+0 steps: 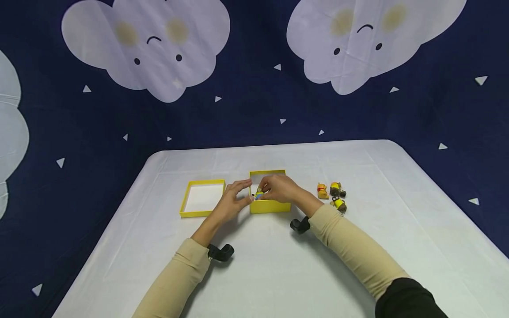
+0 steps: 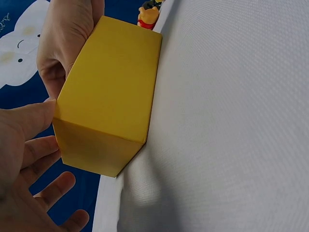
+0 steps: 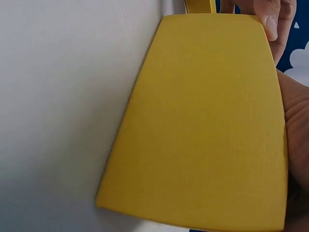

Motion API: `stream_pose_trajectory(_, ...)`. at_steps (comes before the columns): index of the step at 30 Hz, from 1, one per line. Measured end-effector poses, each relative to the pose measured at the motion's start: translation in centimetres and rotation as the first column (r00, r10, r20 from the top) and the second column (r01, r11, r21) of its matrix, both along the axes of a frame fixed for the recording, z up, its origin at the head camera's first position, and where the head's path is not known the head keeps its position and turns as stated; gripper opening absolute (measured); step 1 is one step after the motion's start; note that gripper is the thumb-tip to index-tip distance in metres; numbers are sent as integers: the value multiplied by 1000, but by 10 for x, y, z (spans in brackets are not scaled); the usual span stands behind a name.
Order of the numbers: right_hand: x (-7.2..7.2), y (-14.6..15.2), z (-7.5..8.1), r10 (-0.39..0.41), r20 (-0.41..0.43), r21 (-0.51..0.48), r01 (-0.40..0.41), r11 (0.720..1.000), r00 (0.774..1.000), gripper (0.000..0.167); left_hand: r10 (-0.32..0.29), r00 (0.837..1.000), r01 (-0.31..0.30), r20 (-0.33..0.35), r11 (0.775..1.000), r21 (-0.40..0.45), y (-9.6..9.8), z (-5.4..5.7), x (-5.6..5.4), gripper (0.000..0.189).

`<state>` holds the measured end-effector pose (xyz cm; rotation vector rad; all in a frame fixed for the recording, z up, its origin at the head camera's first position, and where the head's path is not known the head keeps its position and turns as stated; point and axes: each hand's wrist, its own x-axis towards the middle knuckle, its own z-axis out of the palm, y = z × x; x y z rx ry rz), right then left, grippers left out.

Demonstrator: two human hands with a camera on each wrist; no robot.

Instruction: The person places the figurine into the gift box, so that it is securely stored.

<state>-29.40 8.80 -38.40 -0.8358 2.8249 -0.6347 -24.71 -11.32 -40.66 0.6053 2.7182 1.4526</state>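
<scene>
A yellow box [image 1: 270, 206] stands on the white table with its open top facing up. My right hand [image 1: 280, 188] reaches into it and pinches a small toy figure [image 1: 259, 193] with yellow and blue parts, partly hidden by the fingers. My left hand [image 1: 232, 201] is at the box's left side. In the left wrist view, the left thumb [image 2: 36, 116] touches the top corner while other fingers spread out beside the wall. The right wrist view shows mainly the near wall, with the figure hidden behind it.
Left of the box lies a shallow yellow lid [image 1: 203, 215], its white inside facing up. To the right are a bear figure [image 1: 322, 191] in red and two yellow-and-dark figures [image 1: 339, 203], close together. A dark blue cloth [image 1: 246, 128] with clouds hangs behind the table.
</scene>
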Motion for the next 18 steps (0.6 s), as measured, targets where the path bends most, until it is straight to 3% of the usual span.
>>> stream_pose_trajectory(10, -3, -4, 4, 18, 25, 78, -20, 997, 1000, 27, 7, 999, -7, -43, 1000, 7, 0, -1, -1, 52)
stream_pose_trajectory(18, -5, -6, 7, 32, 55, 139, -39, 989, 998, 25, -1, 1000, 1, -24, 1000, 2, 0, 1, 0, 51)
